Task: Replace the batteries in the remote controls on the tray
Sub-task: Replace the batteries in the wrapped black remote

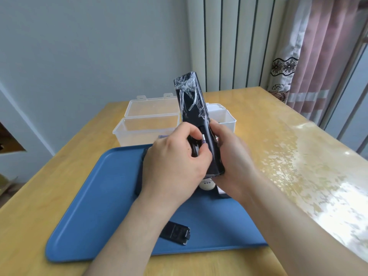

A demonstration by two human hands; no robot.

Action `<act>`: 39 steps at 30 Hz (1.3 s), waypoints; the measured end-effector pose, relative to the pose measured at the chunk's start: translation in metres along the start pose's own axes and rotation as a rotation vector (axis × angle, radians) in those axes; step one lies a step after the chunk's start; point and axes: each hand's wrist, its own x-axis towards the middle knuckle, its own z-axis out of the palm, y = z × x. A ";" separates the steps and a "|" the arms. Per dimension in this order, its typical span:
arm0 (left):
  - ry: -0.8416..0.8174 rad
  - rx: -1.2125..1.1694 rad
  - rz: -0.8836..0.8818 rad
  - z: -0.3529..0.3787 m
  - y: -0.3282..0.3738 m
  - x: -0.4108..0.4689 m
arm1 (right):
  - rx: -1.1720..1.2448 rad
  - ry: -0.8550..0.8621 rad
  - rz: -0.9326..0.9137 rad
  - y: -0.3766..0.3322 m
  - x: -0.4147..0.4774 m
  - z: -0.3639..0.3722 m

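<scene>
A long black remote control wrapped in crinkled clear film (191, 100) is held up above the blue plastic tray (89, 206), tilted with its far end leaning away and its back toward the camera. Its battery bay is open. A small silver-capped cylindrical battery (203, 139) sits at that opening, pinched between the thumb and fingertips of the left hand (175, 162). The right hand (231, 156) grips the lower part of the remote, with its fingers curled round the right edge and its palm under the near end.

On the tray below, a flat black battery cover (175, 233) lies near the front edge, partly hidden by the left forearm. A slim dark remote (139, 182) shows on the tray beside the left wrist, and a white rounded item with small dark marks (207, 185) peeks out just under the hands; what it is cannot be told.

The tray rests on a yellow wooden bench (278, 136). Behind the tray stands an open clear plastic box with a hinged lid (147, 124), and to its right a white plastic box (225, 116). Beyond are a white ribbed radiator (229, 42) and a pink curtain (322, 56).
</scene>
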 end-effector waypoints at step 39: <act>-0.017 -0.141 0.121 -0.003 -0.016 0.005 | -0.212 0.078 -0.075 0.016 0.005 0.007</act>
